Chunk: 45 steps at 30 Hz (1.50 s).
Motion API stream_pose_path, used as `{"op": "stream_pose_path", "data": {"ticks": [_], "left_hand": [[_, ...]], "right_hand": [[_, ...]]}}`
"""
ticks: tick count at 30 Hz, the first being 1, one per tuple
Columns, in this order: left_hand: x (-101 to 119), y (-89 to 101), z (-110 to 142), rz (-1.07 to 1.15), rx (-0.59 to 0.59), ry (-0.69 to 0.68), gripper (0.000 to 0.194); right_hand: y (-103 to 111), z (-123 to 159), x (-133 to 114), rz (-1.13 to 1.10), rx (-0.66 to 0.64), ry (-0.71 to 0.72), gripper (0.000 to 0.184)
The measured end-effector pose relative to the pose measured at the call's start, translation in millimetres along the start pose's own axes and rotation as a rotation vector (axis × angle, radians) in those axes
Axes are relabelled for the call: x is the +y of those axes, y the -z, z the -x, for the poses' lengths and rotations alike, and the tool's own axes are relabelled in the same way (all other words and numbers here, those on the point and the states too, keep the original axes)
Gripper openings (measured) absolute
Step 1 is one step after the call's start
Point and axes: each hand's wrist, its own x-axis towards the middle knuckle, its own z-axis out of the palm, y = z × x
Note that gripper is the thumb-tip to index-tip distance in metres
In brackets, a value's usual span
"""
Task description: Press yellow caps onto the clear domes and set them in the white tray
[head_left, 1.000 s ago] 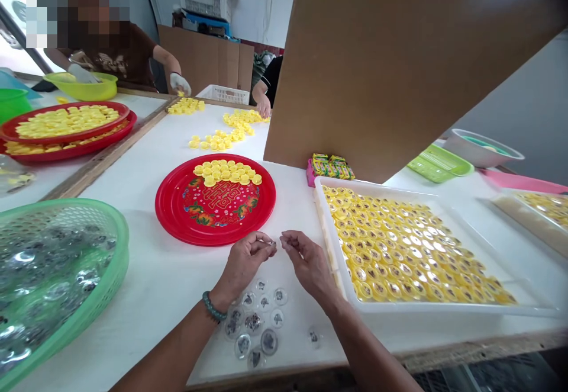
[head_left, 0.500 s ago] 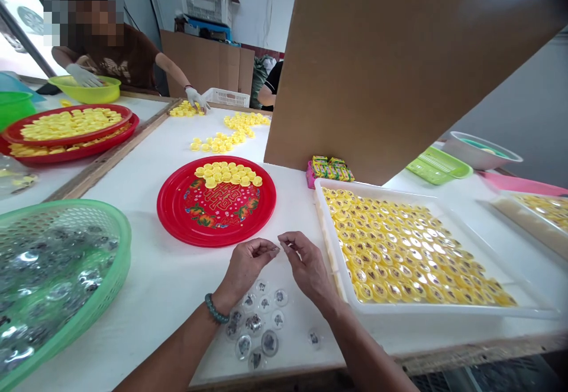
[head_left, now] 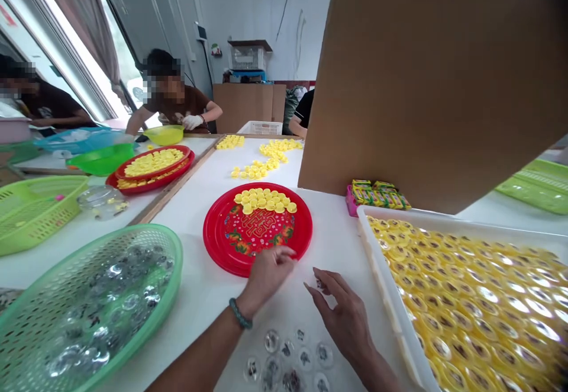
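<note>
My left hand (head_left: 271,276), with a green bead bracelet (head_left: 240,314) at its wrist, is over the front edge of a red patterned tray (head_left: 217,244). Its fingers are curled together and slightly blurred; what they hold, if anything, is hidden. Several yellow round caps (head_left: 266,199) lie on the tray's far part. My right hand (head_left: 344,312) hovers to the right, thumb and forefinger bent around a small clear disc (head_left: 319,284) with a dark mark. Below both hands, several clear discs with dark pictures (head_left: 305,357) lie loose on the white table.
A green basket (head_left: 175,273) of clear discs stands at left. At right is a white tray (head_left: 386,309) filled with yellow discs, behind it small packets (head_left: 379,193) and a tall cardboard sheet (head_left: 421,84). Co-workers (head_left: 177,99) sit across the table among basins.
The view has swung left. My hands, fingertips close together before, are now apart, the left one over the tray's edge. The co-worker's gloved hand has left the far yellow caps.
</note>
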Motion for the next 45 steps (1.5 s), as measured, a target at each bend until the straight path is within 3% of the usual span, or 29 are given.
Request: {"op": "stream_pose_path", "data": {"ticks": [2,4,8,13,16,19,21,25,27,30,33,36,41,45], "left_hand": [[2,31.3,-33,-0.398,0.268,-0.020,0.025],[1,59.6,-70,-0.723,0.434,0.014,0.032],[-11,86.8,-127,-0.855,0.466,0.114,0.037],[-30,85.4,-151,-0.901,0.435,0.151,0.027],[-28,81.0,-139,-0.911,0.422,0.143,0.026],[-14,65.9,-106,-0.904,0.399,0.096,0.027],[-3,45.9,-72,-0.862,0.350,0.003,0.024],[5,-10.4,-2,-0.701,0.061,-0.138,0.013],[-1,-36.2,19,-0.699,-0.038,-0.174,0.007],[-14,-59.5,30,-0.705,-0.067,-0.149,0.008],[-23,-63.0,31,-0.678,-0.052,-0.097,0.021],[-25,-52.4,32,-0.580,-0.092,-0.035,0.029],[-31,-28.4,28,-0.372,-0.102,0.008,0.020],[-41,-26.7,20,-0.162,-0.186,0.016,0.024]], "right_hand": [[1,2,4,0.014,0.017,-0.007,0.025],[1,3,8,0.032,0.033,0.024,0.024],[3,4,13,0.046,0.039,0.072,0.024],[8,7,13,0.021,-0.006,-0.007,0.023],[15,6,6,-0.030,-0.026,-0.068,0.022],[23,4,-2,-0.116,-0.038,-0.138,0.022],[28,2,-6,-0.163,-0.045,-0.180,0.022],[36,4,-10,-0.211,-0.087,-0.213,0.022],[38,7,-10,-0.188,-0.106,-0.213,0.023],[41,13,-8,-0.095,-0.139,-0.216,0.025],[44,20,-4,0.031,-0.174,-0.227,0.027],[45,23,-3,0.144,-0.199,-0.230,0.024],[42,17,-13,0.247,-0.291,-0.219,0.020],[31,9,-19,0.313,-0.359,-0.143,0.020]]}}
